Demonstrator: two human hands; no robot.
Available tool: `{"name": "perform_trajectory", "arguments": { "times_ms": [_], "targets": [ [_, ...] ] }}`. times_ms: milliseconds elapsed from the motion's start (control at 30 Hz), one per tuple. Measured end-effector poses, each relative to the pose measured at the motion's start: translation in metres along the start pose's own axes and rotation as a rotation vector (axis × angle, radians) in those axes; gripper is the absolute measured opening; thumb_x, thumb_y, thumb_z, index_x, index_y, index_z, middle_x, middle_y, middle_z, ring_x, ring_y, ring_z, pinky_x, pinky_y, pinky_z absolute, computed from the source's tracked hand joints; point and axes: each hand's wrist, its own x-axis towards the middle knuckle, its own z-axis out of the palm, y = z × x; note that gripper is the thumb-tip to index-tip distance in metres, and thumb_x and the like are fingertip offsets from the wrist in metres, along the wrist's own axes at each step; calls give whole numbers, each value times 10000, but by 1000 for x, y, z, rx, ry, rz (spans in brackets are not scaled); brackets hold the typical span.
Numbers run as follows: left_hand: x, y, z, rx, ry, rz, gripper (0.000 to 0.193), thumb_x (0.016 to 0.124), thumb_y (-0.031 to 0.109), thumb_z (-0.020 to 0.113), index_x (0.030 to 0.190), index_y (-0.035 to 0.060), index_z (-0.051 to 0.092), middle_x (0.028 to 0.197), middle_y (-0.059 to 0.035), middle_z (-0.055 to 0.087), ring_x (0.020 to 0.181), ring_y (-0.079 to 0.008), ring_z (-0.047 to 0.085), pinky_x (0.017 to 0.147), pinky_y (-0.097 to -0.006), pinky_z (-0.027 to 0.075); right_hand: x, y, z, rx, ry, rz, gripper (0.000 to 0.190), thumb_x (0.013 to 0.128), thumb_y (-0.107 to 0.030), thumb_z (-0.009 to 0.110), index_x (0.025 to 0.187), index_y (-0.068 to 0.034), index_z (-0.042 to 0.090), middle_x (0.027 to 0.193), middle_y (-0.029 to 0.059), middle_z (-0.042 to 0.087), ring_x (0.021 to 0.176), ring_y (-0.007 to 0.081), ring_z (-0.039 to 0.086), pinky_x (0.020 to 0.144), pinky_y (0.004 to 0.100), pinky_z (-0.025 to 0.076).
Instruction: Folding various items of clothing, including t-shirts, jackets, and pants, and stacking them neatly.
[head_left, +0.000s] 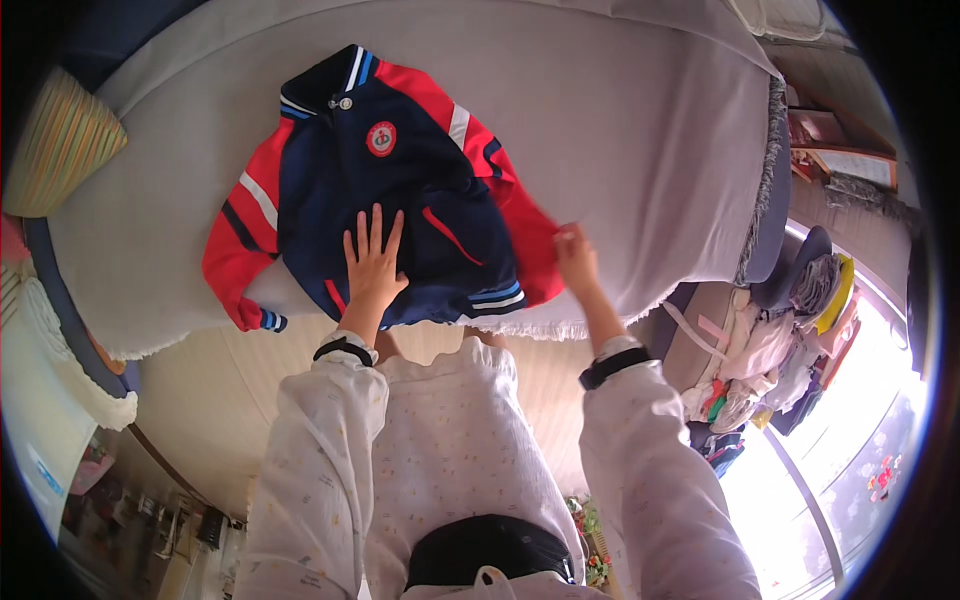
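A navy and red zip jacket (330, 191) lies front side up on a grey sofa cover (600, 90). It has striped trim at collar and hem, and a round badge on the chest. My left hand (373, 259) rests flat on the jacket's lower front with fingers spread. Pinched in the fingers of my right hand (576, 259) is the red sleeve (529, 232) on the right side of the picture; its cuff is not visible. The other red sleeve (238, 247) bends down over the cover's front edge, its striped cuff showing.
A striped cushion (64, 146) sits at the far left. Heaped clothes (772, 345) lie at the right beside a bright window. The cover's fringed edge (555, 328) hangs above the pale floor (225, 390). A white cloth (67, 360) drapes at the left.
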Motion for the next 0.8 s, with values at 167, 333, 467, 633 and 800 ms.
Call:
{"name": "perform_trajectory", "arguments": {
  "times_ms": [167,333,467,633,800],
  "targets": [
    [1,3,-1,50,-21,20,1169,546,263,816,1475,218,107,1526,-155,50,1399,-375,85,1100,-543,156,87,-19,-153,-383,169,-202,252,905,-289,539,972,-51,586,847,193,651,785,393,622,649,456,493],
    [-3,10,-18,179,-194,119,1056,572,237,801,1452,190,220,1521,-191,30,1403,-380,61,1109,-537,127,133,-70,-217,-747,278,-344,188,843,-263,620,966,-123,597,877,111,652,832,334,621,692,437,489],
    [-12,16,-8,136,-50,181,699,627,139,730,1282,120,485,1501,-190,142,1386,-377,144,1122,-506,122,141,-58,-192,-945,632,-630,176,767,-214,668,910,-162,579,1048,57,554,1010,283,543,789,440,452],
    [1,48,-38,-295,353,282,440,731,141,635,1151,75,522,1254,-145,462,1182,-358,409,1019,-520,284,145,-30,-130,-107,210,57,206,782,-218,650,943,-115,574,1119,59,539,1042,321,531,825,436,447],
    [-9,104,-15,-151,-35,569,821,723,455,689,1391,129,343,1458,-112,293,1344,-348,236,1096,-508,187,174,-56,-82,-278,486,-179,407,804,-292,642,1145,-106,521,1301,153,450,1063,357,544,872,443,454]
  ]
}}
